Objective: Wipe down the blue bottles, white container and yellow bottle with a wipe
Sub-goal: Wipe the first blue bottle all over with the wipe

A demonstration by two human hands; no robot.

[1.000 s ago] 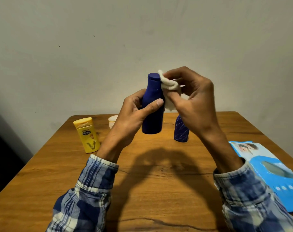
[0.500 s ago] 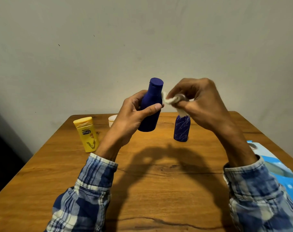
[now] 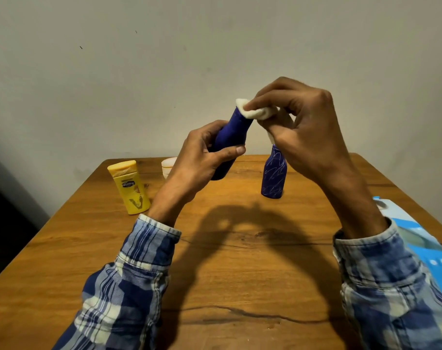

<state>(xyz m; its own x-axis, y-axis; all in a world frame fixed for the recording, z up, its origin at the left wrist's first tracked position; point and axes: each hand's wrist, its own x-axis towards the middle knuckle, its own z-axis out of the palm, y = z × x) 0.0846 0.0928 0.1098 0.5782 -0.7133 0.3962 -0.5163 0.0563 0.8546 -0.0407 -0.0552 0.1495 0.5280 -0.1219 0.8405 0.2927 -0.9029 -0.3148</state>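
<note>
My left hand [image 3: 201,157] grips a plain dark blue bottle [image 3: 233,133] by its body, tilted so its top leans right, above the table. My right hand [image 3: 305,132] pinches a white wipe [image 3: 252,111] and holds it over the bottle's cap. A second blue bottle [image 3: 273,176] with pale scribbled lines stands upright on the table behind my right hand. The yellow bottle [image 3: 131,189] stands at the left. Behind my left hand, only part of the white container [image 3: 168,166] shows.
The wooden table [image 3: 227,261] has a dark crack line near its front. A light blue wipe packet [image 3: 421,246] lies at the right edge, partly under my right sleeve. A plain wall rises right behind the table.
The bottle in my left hand has tilted further right. My right hand moved the wipe from the bottle's neck side up onto its cap.
</note>
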